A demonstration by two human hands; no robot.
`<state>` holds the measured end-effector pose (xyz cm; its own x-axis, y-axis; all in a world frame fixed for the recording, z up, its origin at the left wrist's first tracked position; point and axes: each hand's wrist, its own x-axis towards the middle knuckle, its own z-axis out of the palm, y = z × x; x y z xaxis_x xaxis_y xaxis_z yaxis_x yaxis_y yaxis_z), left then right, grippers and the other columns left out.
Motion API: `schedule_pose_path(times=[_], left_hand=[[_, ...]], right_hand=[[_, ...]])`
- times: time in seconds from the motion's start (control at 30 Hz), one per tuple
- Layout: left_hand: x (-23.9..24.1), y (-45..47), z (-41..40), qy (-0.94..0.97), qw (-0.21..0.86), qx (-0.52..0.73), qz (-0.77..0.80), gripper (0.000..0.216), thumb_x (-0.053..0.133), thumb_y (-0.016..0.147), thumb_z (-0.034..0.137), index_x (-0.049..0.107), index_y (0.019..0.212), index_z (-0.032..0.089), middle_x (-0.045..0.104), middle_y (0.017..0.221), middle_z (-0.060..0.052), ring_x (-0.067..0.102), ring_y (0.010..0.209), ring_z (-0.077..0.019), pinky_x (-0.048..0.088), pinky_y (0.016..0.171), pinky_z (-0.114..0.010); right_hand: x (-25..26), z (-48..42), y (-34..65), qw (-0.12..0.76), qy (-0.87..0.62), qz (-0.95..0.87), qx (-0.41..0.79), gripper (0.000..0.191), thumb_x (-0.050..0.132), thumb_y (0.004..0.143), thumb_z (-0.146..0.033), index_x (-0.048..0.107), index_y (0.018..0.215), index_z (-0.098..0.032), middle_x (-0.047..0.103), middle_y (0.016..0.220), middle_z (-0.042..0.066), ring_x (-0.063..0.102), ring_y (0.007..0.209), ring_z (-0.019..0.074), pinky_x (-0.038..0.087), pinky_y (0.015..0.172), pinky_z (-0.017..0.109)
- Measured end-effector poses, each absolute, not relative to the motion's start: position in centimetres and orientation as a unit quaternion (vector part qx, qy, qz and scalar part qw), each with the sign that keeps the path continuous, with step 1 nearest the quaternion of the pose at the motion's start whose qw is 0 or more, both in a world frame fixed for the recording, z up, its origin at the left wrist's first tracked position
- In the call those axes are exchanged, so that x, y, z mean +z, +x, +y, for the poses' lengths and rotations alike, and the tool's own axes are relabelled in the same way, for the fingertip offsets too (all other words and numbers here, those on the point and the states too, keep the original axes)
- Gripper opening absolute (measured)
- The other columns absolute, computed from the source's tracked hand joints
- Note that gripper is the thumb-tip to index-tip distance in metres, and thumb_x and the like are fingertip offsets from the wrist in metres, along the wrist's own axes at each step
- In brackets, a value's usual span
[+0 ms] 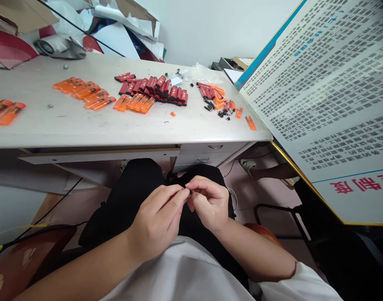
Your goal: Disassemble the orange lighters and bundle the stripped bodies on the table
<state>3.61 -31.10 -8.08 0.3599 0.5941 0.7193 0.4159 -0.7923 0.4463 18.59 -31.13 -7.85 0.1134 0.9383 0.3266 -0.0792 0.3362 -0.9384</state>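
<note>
- Well, a big board covered in small printed writing leans in on the right, with red words near its bottom edge.
- A pale desk stands ahead of the person, with drawers under its right side.
- On the desk lie orange lighters in loose rows, a tight heap of red and black lighter bodies, and a scatter of small black bits off to the right.
- The person sits back from the desk, in a white shirt and black trousers.
- The left arm and the right arm bend in from each side, so the two hands meet in the middle, over the lap and well below the desk.
- The left hand and the right hand are both closed up small, and their fingertips pinch from each side.
- A small dark piece sits held between those fingertips. It is too small and too hidden to tell just what it is.
- A tiny piece like this is best held with the fingertips and the wrists kept steady, low over the lap, so that a slip lands there.
</note>
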Motion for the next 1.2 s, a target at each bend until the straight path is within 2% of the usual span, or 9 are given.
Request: schedule_pose_path(times=[0.23, 0.43, 0.57, 0.7, 0.77, 0.97, 1.07, 1.2], left_hand=[[-6.7, 4.0, -29.9, 0.806, 0.063, 0.502, 0.307, 0.042, 0.057, 0.082, -0.001, 0.059, 0.12, 0.016, 0.068, 0.1, -0.01, 0.065, 0.088, -0.0181, 0.056, 0.077, -0.031], [-3.0, 4.3, -22.8, 0.798, 0.046, 0.528, 0.287, 0.03, 0.053, 0.086, 0.004, 0.065, 0.111, 0.016, 0.071, 0.101, -0.009, 0.067, 0.092, -0.0174, 0.055, 0.083, -0.029], [-2.4, 4.6, -15.6, 0.759, 0.148, 0.543, 0.327, 0.021, 0.054, 0.087, 0.015, 0.071, 0.1, 0.018, 0.072, 0.089, -0.007, 0.066, 0.077, -0.0155, 0.056, 0.071, -0.028], [-4.8, 5.0, -10.2, 0.688, 0.321, 0.54, 0.363, 0.022, 0.061, 0.082, 0.024, 0.073, 0.099, 0.017, 0.07, 0.072, -0.004, 0.056, 0.049, -0.0109, 0.05, 0.049, -0.025], [-6.0, 5.1, -9.1, 0.661, 0.379, 0.535, 0.366, 0.024, 0.062, 0.08, 0.026, 0.073, 0.099, 0.016, 0.068, 0.066, -0.002, 0.052, 0.044, -0.0099, 0.047, 0.044, -0.024], [-6.9, 4.8, -9.7, 0.681, 0.269, 0.562, 0.385, 0.023, 0.06, 0.084, 0.027, 0.073, 0.099, 0.016, 0.071, 0.082, -0.006, 0.062, 0.062, -0.0126, 0.053, 0.059, -0.025], [-6.8, 4.7, -9.8, 0.66, 0.283, 0.571, 0.397, 0.025, 0.06, 0.084, 0.028, 0.072, 0.102, 0.015, 0.071, 0.08, -0.006, 0.063, 0.063, -0.0133, 0.054, 0.06, -0.026], [-6.8, 4.6, -9.5, 0.636, 0.332, 0.571, 0.399, 0.026, 0.062, 0.083, 0.03, 0.073, 0.101, 0.014, 0.072, 0.083, -0.007, 0.062, 0.06, -0.0127, 0.054, 0.059, -0.027]], right_hand=[[-6.8, -29.4, 18.6, 0.638, -0.379, -0.554, 0.376, 0.021, 0.055, 0.071, -0.008, 0.072, 0.076, -0.02, 0.062, 0.065, 0.002, 0.056, 0.054, 0.0104, 0.044, 0.047, 0.023], [-3.6, -20.9, 19.0, 0.65, -0.349, -0.561, 0.375, 0.018, 0.054, 0.064, -0.008, 0.069, 0.067, -0.018, 0.058, 0.057, -0.001, 0.049, 0.047, 0.0081, 0.038, 0.045, 0.022], [-2.9, -12.9, 18.6, 0.64, -0.378, -0.52, 0.42, 0.008, 0.053, 0.06, -0.017, 0.061, 0.059, -0.017, 0.051, 0.046, -0.004, 0.039, 0.04, 0.0065, 0.032, 0.04, 0.021], [-4.6, -7.8, 18.3, 0.625, -0.408, -0.503, 0.435, 0.006, 0.053, 0.057, -0.022, 0.054, 0.054, -0.017, 0.043, 0.04, -0.007, 0.034, 0.037, 0.0045, 0.026, 0.039, 0.018], [-5.4, -7.0, 18.1, 0.625, -0.408, -0.491, 0.449, 0.007, 0.052, 0.057, -0.023, 0.055, 0.055, -0.017, 0.042, 0.038, -0.008, 0.031, 0.035, 0.0038, 0.024, 0.037, 0.018], [-6.0, -7.9, 17.9, 0.616, -0.352, -0.437, 0.554, 0.012, 0.055, 0.056, -0.02, 0.059, 0.066, -0.016, 0.038, 0.037, -0.011, 0.026, 0.033, 0.0022, 0.02, 0.036, 0.016], [-5.6, -8.2, 17.9, 0.598, -0.32, -0.421, 0.602, 0.017, 0.06, 0.057, -0.02, 0.061, 0.073, -0.015, 0.038, 0.04, -0.012, 0.023, 0.034, 0.0009, 0.018, 0.036, 0.015], [-5.5, -8.2, 17.9, 0.598, -0.314, -0.427, 0.602, 0.018, 0.063, 0.057, -0.017, 0.061, 0.075, -0.014, 0.042, 0.043, -0.011, 0.026, 0.035, 0.0003, 0.018, 0.037, 0.015]])
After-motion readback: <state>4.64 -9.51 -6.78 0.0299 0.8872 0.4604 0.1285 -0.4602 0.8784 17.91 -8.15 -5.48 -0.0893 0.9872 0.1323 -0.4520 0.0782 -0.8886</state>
